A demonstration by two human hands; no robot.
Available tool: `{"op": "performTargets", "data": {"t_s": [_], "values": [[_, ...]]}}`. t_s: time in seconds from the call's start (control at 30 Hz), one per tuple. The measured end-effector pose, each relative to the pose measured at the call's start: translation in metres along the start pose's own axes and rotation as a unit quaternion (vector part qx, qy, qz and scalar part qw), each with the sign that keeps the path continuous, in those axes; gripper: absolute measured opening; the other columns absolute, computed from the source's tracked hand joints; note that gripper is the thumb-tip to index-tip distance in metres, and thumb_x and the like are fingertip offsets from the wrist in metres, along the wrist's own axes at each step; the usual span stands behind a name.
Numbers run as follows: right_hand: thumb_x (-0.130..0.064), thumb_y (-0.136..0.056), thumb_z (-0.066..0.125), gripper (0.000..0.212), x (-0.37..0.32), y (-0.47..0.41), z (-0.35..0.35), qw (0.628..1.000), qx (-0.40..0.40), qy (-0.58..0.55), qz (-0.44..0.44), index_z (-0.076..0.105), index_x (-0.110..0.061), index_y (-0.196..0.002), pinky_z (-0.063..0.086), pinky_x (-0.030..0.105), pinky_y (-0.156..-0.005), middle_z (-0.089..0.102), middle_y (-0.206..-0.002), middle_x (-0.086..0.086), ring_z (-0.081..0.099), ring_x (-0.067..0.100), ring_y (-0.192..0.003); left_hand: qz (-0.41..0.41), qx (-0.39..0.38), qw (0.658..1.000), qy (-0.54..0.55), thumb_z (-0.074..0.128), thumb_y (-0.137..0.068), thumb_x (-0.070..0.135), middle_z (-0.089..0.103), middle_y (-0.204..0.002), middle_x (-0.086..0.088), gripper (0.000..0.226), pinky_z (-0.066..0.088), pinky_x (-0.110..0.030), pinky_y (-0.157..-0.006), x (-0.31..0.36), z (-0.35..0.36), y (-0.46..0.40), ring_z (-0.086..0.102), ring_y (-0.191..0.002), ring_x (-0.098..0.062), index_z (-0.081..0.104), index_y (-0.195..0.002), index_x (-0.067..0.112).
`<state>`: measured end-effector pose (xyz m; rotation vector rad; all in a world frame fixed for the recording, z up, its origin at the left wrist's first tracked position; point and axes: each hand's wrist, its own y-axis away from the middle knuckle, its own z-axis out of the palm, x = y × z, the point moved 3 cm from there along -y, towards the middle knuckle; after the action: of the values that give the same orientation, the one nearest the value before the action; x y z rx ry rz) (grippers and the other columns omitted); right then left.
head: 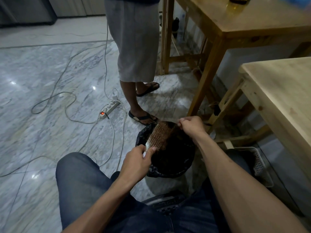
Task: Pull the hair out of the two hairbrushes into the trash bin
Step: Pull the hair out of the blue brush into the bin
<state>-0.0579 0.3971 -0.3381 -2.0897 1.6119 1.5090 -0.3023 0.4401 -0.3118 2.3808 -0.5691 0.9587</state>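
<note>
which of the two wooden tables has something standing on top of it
The far table, beside the standing person: a yellowish bottle stands on it. The near table shows only bare wood.

From where I stand, no words, labels, brands or numbers can be read on anything here. The power strip [110, 107] on the floor shows only a lit red switch, and any print on it is too small to tell.
</note>
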Motion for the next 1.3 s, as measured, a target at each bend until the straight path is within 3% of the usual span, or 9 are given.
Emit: {"op": "performTargets", "data": {"t_s": [0.1, 0.17, 0.23, 0.33, 0.6, 0.73, 0.87, 1.03, 1.3], "values": [[-0.062, -0.095, 0.056, 0.059, -0.014, 0.019, -0.002, 0.992, -0.112, 0.001, -0.056, 0.065, -0.021, -0.137, 0.041, 0.043, -0.114, 0.061, -0.143, 0.003, 0.054, 0.025, -0.134, 0.004, 0.004, 0.999, -0.034, 0.052, -0.099, 0.053, 0.047, -0.053, 0.002, 0.052, 0.036, -0.032, -0.05, 0.001, 0.004, 0.003, 0.044, -0.044, -0.015, 0.062, -0.094, 0.002], [-0.077, -0.075, 0.068, 0.071, -0.021, 0.025, -0.003, 0.981, -0.176, 0.004, -0.086, 0.073, -0.028, -0.126, 0.044, 0.044, -0.113, 0.067, -0.136, -0.002, 0.059, 0.02, -0.13, 0.007, 0.009, 0.999, -0.041, 0.052, -0.099, 0.052, 0.045, -0.054, 0.003, 0.052, 0.03, -0.03, -0.05, 0.003, 0.005, 0.004, 0.041, -0.045, -0.014, 0.059, -0.089, 0.002], [-0.061, -0.074, 0.081, 0.045, -0.024, 0.027, -0.001, 0.97, -0.211, 0.031, -0.115, 0.082, -0.026, -0.104, 0.051, 0.038, -0.105, 0.077, -0.113, -0.003, 0.069, 0.017, -0.113, 0.012, 0.011, 0.999, -0.041, 0.053, -0.099, 0.051, 0.044, -0.055, 0.004, 0.051, 0.028, -0.029, -0.049, 0.006, 0.006, 0.004, 0.041, -0.046, -0.012, 0.056, -0.082, 0.003], [-0.029, -0.083, 0.083, 0.015, -0.029, 0.022, 0.001, 0.988, -0.125, -0.011, -0.095, 0.084, -0.015, -0.09, 0.055, 0.038, -0.101, 0.08, -0.097, 0.002, 0.073, 0.018, -0.1, 0.023, 0.012, 0.999, -0.038, 0.053, -0.099, 0.051, 0.043, -0.056, 0.003, 0.053, 0.029, -0.027, -0.048, 0.009, 0.004, 0.003, 0.041, -0.048, -0.012, 0.055, -0.082, 0.001], [-0.033, -0.09, 0.076, 0.057, -0.038, 0.004, -0.013, 0.997, 0.067, -0.022, 0.014, 0.062, 0.003, -0.132, 0.053, 0.036, -0.1, 0.064, -0.136, 0.017, 0.063, 0.034, -0.12, 0.049, 0.001, 0.998, -0.048, 0.054, -0.098, 0.053, 0.044, -0.055, -0.001, 0.055, 0.03, -0.024, -0.049, 0.011, -0.01, -0.004, 0.043, -0.047, -0.008, 0.065, -0.092, -0.002], [-0.04, -0.097, 0.066, 0.058, -0.039, 0.002, -0.014, 0.997, 0.065, -0.018, 0.023, 0.058, 0.0, -0.138, 0.05, 0.036, -0.098, 0.062, -0.138, 0.016, 0.061, 0.036, -0.124, 0.063, 0.021, 0.995, -0.081, 0.053, -0.099, 0.052, 0.067, -0.074, -0.012, 0.051, 0.049, -0.043, -0.069, 0.013, -0.016, -0.009, 0.057, -0.069, -0.018, 0.066, -0.095, 0.002], [-0.058, -0.1, 0.049, 0.056, -0.032, 0.01, -0.004, 0.999, -0.032, -0.019, -0.014, 0.066, -0.014, -0.128, 0.053, 0.043, -0.099, 0.07, -0.114, 0.005, 0.066, 0.027, -0.106, 0.06, 0.034, 0.992, -0.109, 0.051, -0.1, 0.052, 0.058, -0.058, -0.001, 0.04, 0.04, -0.036, -0.055, 0.013, -0.012, -0.008, 0.057, -0.058, -0.017, 0.059, -0.095, 0.013], [-0.057, -0.084, 0.076, 0.056, -0.025, 0.027, 0.0, 0.982, -0.183, -0.004, -0.042, 0.074, -0.012, -0.119, 0.055, 0.031, -0.083, 0.074, -0.1, -0.001, 0.069, 0.015, -0.094, 0.045, 0.024, 0.992, -0.118, 0.05, -0.099, 0.054, 0.056, -0.06, 0.004, 0.036, 0.04, -0.035, -0.055, 0.008, -0.005, -0.004, 0.055, -0.059, -0.016, 0.056, -0.09, 0.02], [-0.032, -0.078, 0.085, 0.037, -0.033, 0.004, 0.007, 0.997, 0.024, -0.065, 0.038, 0.075, -0.003, -0.1, 0.051, 0.028, -0.063, 0.075, -0.096, 0.009, 0.071, 0.027, -0.083, 0.052, 0.023, 0.992, -0.116, 0.052, -0.099, 0.051, 0.049, -0.053, 0.003, 0.042, 0.04, -0.036, -0.057, 0.009, -0.016, -0.002, 0.049, -0.053, -0.012, 0.054, -0.076, 0.016]]}}
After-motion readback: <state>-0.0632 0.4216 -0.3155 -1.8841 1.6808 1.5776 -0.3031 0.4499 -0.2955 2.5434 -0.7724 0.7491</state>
